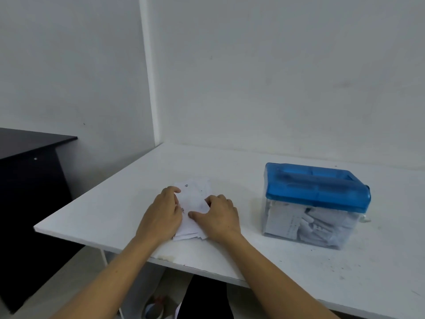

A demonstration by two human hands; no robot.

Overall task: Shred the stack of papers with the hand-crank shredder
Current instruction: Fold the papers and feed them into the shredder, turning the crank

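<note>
A loose stack of white papers (195, 196) lies on the white table (115, 210), near its left front corner. My left hand (162, 212) rests on the stack's left side with its fingers curled at the paper's edge. My right hand (218, 215) lies on the right side, fingers bent over the sheets and thumb stretched across them. The hand-crank shredder (317, 203) stands to the right, apart from both hands. It has a blue top and a clear bin holding several shredded paper pieces. A small part of its crank shows at the right side.
A dark desk (32, 162) stands to the left across a gap. White walls close the back of the table. Under the table's front edge I see a dark trouser leg and a shoe (154, 307).
</note>
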